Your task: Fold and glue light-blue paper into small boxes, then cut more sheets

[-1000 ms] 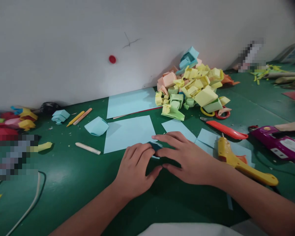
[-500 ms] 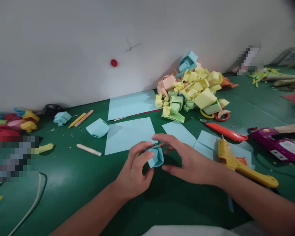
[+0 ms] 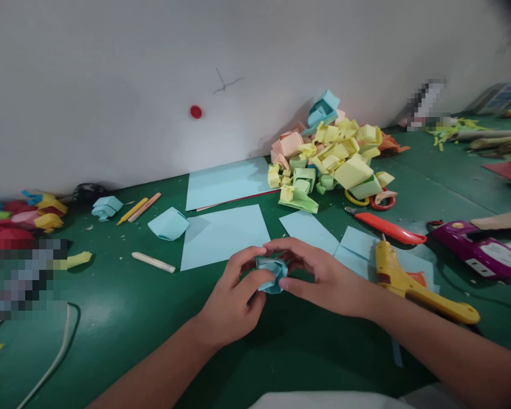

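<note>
Light blue folded-paper piece (image 3: 273, 288), small and faceted, sits between the person's two hands above the green bench (image 3: 123, 341), the left hand (image 3: 236, 292) grasping it with the thumb across its front while the right hand (image 3: 330, 278) has its grip on the other side, thumb pressed to the paper and fingers curled behind. Just beyond the hands lies a flat, light blue paper sheet (image 3: 225, 236), and near the right forearm rests a yellow plastic glue gun (image 3: 387, 264), below a red-handled cutter (image 3: 392, 227).
</note>
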Demonstrator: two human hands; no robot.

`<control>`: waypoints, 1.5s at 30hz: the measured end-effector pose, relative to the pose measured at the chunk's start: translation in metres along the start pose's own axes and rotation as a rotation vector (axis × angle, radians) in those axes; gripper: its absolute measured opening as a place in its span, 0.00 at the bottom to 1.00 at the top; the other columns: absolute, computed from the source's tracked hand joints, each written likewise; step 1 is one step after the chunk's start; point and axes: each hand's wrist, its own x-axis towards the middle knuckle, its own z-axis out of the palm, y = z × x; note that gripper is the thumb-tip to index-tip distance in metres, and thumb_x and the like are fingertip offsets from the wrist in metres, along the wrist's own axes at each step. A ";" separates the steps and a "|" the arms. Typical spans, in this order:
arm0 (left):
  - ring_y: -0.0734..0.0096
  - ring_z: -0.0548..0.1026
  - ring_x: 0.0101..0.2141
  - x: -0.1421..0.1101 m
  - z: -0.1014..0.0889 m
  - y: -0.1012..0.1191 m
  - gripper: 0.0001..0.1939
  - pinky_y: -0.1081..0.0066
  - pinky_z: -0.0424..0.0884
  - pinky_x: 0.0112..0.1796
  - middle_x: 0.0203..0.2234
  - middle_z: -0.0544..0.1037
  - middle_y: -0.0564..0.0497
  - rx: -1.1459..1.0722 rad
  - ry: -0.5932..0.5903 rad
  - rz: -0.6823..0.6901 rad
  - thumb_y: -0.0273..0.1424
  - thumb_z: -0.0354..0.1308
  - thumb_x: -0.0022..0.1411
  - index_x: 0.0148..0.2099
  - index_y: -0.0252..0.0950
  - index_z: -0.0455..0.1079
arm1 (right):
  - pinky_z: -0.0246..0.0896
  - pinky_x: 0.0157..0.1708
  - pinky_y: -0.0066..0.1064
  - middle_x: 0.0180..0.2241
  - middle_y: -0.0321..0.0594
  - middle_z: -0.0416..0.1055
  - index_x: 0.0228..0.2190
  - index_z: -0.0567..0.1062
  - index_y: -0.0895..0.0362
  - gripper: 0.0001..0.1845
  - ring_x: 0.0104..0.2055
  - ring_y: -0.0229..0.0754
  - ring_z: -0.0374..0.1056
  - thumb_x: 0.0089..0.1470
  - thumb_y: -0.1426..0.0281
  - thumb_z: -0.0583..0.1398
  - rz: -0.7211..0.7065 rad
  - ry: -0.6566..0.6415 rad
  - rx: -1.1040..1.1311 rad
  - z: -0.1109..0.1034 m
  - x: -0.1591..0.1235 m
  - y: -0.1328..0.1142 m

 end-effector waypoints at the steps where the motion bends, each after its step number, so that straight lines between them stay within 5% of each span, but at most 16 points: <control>1: 0.55 0.67 0.61 0.000 -0.001 0.001 0.20 0.57 0.73 0.57 0.60 0.63 0.41 -0.009 -0.016 -0.005 0.16 0.54 0.61 0.52 0.41 0.68 | 0.72 0.49 0.42 0.57 0.43 0.70 0.58 0.67 0.49 0.25 0.52 0.46 0.71 0.60 0.72 0.61 0.013 0.011 0.014 0.001 0.000 0.000; 6: 0.52 0.67 0.61 0.002 -0.007 0.003 0.17 0.55 0.73 0.57 0.61 0.61 0.38 -0.103 -0.059 -0.008 0.23 0.56 0.65 0.56 0.39 0.69 | 0.71 0.51 0.43 0.53 0.41 0.72 0.55 0.68 0.49 0.25 0.52 0.45 0.71 0.57 0.75 0.60 0.019 0.061 0.026 0.008 0.002 0.002; 9: 0.57 0.70 0.59 0.004 -0.005 0.001 0.19 0.57 0.75 0.55 0.58 0.66 0.41 -0.093 0.060 -0.032 0.19 0.54 0.66 0.56 0.42 0.69 | 0.72 0.49 0.42 0.52 0.41 0.71 0.54 0.68 0.49 0.25 0.50 0.45 0.71 0.56 0.74 0.62 0.048 0.084 0.014 0.011 0.003 0.003; 13: 0.61 0.76 0.53 0.007 0.003 -0.006 0.25 0.61 0.79 0.49 0.54 0.72 0.42 -0.246 0.174 -0.242 0.20 0.56 0.65 0.62 0.42 0.64 | 0.72 0.47 0.43 0.53 0.42 0.68 0.54 0.68 0.48 0.27 0.48 0.46 0.71 0.55 0.68 0.67 0.052 0.095 -0.039 0.014 0.003 0.006; 16: 0.64 0.81 0.44 0.008 0.005 -0.012 0.21 0.65 0.80 0.43 0.45 0.81 0.48 -0.294 0.103 -0.388 0.19 0.55 0.61 0.54 0.41 0.72 | 0.72 0.47 0.43 0.51 0.42 0.67 0.55 0.68 0.47 0.27 0.46 0.44 0.71 0.55 0.68 0.67 0.030 0.075 -0.037 0.015 0.001 0.008; 22: 0.67 0.82 0.33 0.011 -0.002 -0.010 0.14 0.69 0.79 0.35 0.34 0.84 0.53 -0.302 0.086 -0.448 0.19 0.56 0.57 0.40 0.40 0.78 | 0.70 0.49 0.43 0.53 0.44 0.66 0.58 0.64 0.47 0.28 0.49 0.45 0.69 0.59 0.66 0.65 0.047 -0.014 0.088 0.014 -0.003 0.009; 32: 0.72 0.80 0.29 0.010 -0.005 0.004 0.05 0.75 0.77 0.30 0.29 0.82 0.54 -0.356 0.146 -0.310 0.25 0.65 0.58 0.37 0.39 0.75 | 0.66 0.48 0.38 0.50 0.42 0.71 0.55 0.69 0.51 0.23 0.51 0.44 0.68 0.61 0.60 0.64 0.199 -0.183 0.394 0.014 0.003 0.011; 45: 0.72 0.79 0.30 0.013 -0.003 -0.001 0.07 0.73 0.75 0.30 0.33 0.80 0.51 -0.309 0.122 -0.194 0.25 0.63 0.62 0.40 0.42 0.80 | 0.69 0.44 0.37 0.46 0.41 0.72 0.52 0.72 0.53 0.25 0.48 0.43 0.70 0.55 0.61 0.69 0.235 -0.156 0.547 0.016 0.006 0.017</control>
